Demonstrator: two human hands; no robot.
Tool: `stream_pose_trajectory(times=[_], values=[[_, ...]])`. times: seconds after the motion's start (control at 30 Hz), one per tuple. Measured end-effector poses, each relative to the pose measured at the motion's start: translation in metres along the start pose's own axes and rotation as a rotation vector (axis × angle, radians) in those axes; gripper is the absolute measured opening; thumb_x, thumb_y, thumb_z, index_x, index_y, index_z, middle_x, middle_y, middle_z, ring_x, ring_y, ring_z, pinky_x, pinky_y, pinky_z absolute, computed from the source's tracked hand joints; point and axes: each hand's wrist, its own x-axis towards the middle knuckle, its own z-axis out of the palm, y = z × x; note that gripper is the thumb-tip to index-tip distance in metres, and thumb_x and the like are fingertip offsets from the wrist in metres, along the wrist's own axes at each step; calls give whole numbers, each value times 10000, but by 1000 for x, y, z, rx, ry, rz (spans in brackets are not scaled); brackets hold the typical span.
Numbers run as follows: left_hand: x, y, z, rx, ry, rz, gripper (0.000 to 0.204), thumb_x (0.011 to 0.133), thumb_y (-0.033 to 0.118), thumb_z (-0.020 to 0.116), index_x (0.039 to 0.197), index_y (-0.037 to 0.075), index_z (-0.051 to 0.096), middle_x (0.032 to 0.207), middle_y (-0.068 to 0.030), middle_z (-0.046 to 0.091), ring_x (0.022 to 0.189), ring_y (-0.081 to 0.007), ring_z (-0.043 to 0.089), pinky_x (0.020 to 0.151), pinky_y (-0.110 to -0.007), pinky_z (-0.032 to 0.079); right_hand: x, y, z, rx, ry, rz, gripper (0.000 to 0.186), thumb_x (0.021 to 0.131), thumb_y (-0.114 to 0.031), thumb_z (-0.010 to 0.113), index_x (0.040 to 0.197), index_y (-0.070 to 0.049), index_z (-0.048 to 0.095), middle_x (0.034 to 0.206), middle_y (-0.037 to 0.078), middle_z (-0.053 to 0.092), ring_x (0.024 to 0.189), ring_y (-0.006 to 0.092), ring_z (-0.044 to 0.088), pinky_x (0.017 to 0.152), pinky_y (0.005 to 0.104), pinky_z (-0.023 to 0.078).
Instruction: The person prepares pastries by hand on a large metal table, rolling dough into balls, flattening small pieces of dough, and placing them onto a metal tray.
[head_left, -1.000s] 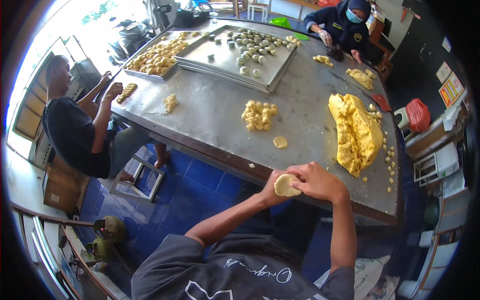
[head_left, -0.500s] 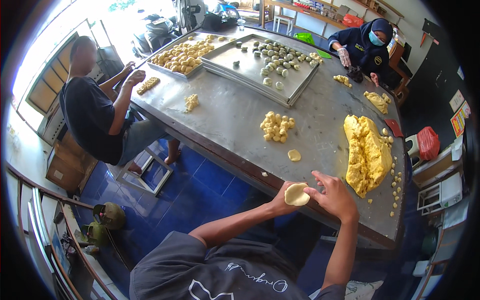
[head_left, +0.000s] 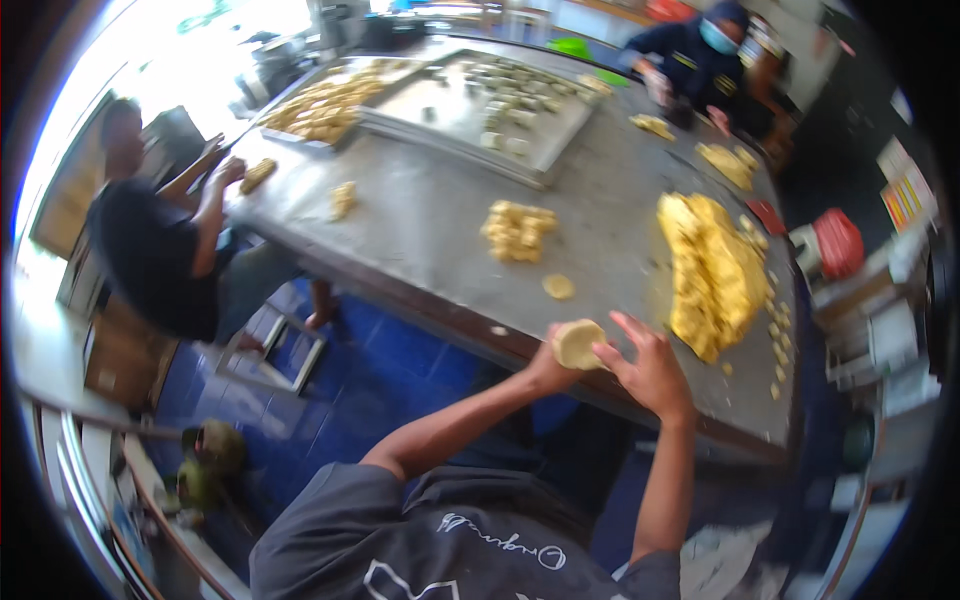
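Observation:
A flattened round of pale yellow dough (head_left: 579, 345) rests in my left hand (head_left: 548, 368), whose fingers are mostly hidden behind it at the table's near edge. My right hand (head_left: 648, 372) is beside it, fingers stretched apart and thumb tip touching the round's right edge. Just beyond, a second flat dough round (head_left: 559, 287) lies on the metal table (head_left: 400, 235). Farther back is a pile of small dough balls (head_left: 518, 231). To the right of my hands sits a large mass of yellow dough (head_left: 715, 280).
Small dough bits (head_left: 778, 330) line the table's right side. Stacked trays (head_left: 450, 150) of greenish balls and a tray of yellow pieces (head_left: 325, 105) stand at the back. One co-worker (head_left: 150, 235) sits at left, another (head_left: 690, 65) at far right. A red scraper (head_left: 767, 217) lies near the right edge.
The whole view has shifted and blurred, so the table and things on it appear farther up and left. Both hands stay together at the dough round, with the right fingers still spread.

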Motion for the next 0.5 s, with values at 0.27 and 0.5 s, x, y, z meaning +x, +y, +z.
stream_pose_trajectory(times=[0.27,0.5], values=[[-1,-36,6,473,119,-65,294,797,186,735,647,31,534,546,-22,537,509,-113,492,504,-307,411,-18,69,-21,22,198,259,539,799,-288,700,1174,65,542,1164,262,571,1065,355,580,905,383,462],[4,-30,5,362,92,-150,284,805,221,727,687,27,556,552,-32,534,503,-123,489,504,-301,411,-14,167,-17,-214,472,357,752,771,-290,723,1321,76,364,1350,274,394,1261,345,403,1026,404,366]])
